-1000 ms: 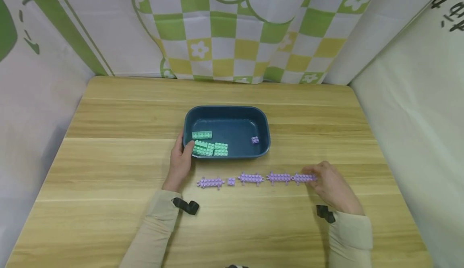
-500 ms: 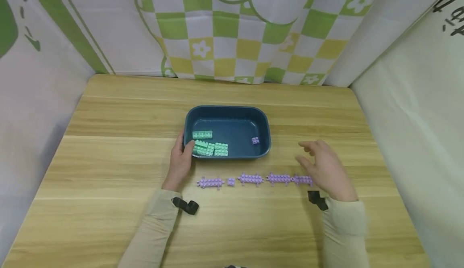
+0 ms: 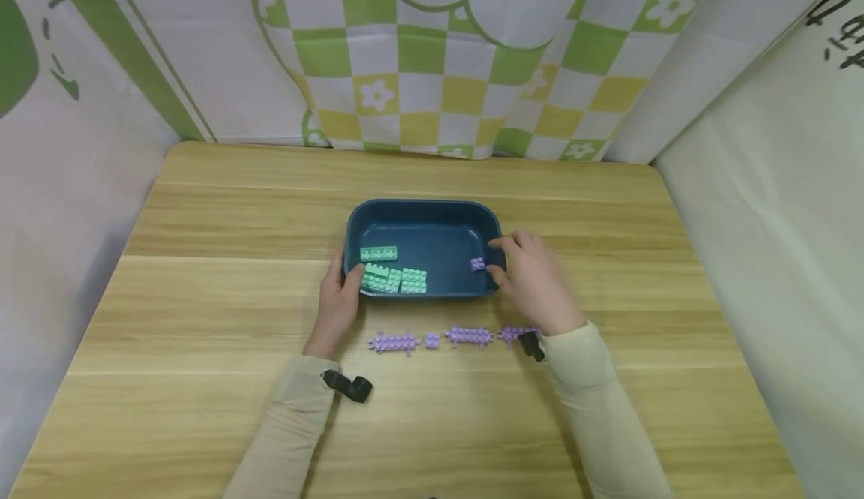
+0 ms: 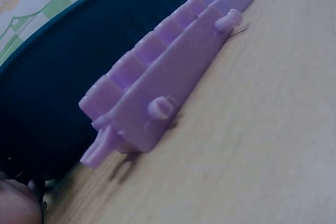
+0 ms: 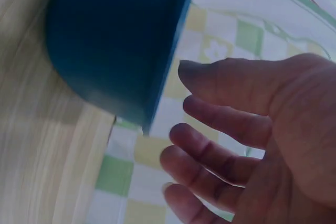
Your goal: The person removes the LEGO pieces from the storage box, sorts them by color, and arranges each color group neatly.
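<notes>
A dark blue rectangular bin (image 3: 432, 289) stands mid-table. My left hand (image 3: 337, 305) grips its left front corner, thumb over the rim. Over the right end of the bin reaches my right hand (image 3: 536, 278), thumb and fingers apart, close to a small purple building block (image 3: 478, 264) inside. In the right wrist view that hand's fingers (image 5: 210, 174) are loosely bent beside the bin wall (image 5: 110, 40), holding nothing. Several green building blocks (image 3: 414, 281) lie in the bin's left front part. A long purple block (image 4: 168, 66) with side pegs fills the left wrist view.
A row of purple blocks lies in front of the bin: a long one (image 3: 394, 343) at left, a small square one (image 3: 432, 342), then longer ones (image 3: 469, 336). My right wrist covers the row's right end. A checkered curtain (image 3: 439, 86) hangs behind the table.
My right hand has left the purple block at the row's right end, risen, and moved left over the bin's right rim. The left hand keeps its place on the bin.
</notes>
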Demonstrator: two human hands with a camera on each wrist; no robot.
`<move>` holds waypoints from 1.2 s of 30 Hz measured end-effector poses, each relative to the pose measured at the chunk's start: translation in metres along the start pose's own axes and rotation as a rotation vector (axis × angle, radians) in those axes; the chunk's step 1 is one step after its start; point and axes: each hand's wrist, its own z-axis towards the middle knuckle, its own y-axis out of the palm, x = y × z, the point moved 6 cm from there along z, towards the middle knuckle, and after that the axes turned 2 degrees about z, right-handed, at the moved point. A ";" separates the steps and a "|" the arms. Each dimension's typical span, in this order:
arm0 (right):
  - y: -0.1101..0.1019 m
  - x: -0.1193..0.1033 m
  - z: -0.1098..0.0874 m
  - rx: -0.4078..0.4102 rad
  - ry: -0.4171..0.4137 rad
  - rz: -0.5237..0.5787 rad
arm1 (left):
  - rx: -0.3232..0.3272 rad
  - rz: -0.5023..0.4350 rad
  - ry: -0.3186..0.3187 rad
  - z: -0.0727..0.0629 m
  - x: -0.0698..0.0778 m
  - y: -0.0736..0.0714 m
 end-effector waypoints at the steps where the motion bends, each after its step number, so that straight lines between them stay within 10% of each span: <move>1: 0.003 -0.002 0.003 -0.012 -0.005 -0.015 | -0.003 -0.001 0.000 0.000 0.000 0.000; 14: 0.029 -0.011 0.036 -0.156 -0.073 -0.133 | -0.032 0.021 -0.048 -0.010 0.029 -0.001; 22: 0.041 -0.008 0.044 -0.248 -0.073 -0.156 | -0.022 -0.005 -0.031 0.001 0.001 -0.001; 36: 0.049 -0.004 0.048 -0.297 -0.035 -0.151 | -0.015 -0.002 -0.026 0.001 -0.002 -0.001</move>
